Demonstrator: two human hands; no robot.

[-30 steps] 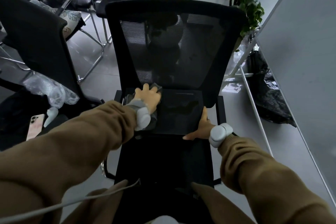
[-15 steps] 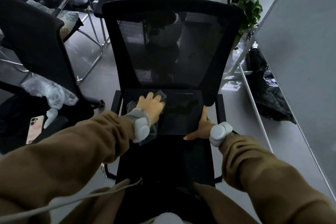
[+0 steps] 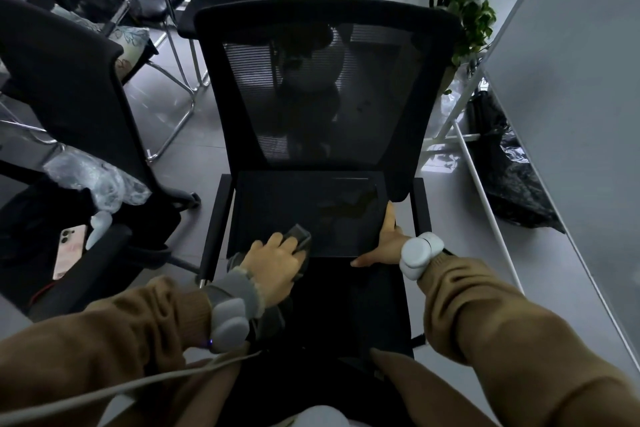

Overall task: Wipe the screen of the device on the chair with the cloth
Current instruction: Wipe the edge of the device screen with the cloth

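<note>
Wiping well means the left hand (image 3: 277, 262) keeps the cloth (image 3: 298, 236) pressed flat on the device (image 3: 311, 208), its grip spread, while the right hand (image 3: 382, 246), spread at the device's right edge, steadies it.

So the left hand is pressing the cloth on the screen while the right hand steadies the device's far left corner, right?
Not quite. The head view shows the right hand steadying the device at its near right corner. The left hand does press the cloth on the screen.
</note>
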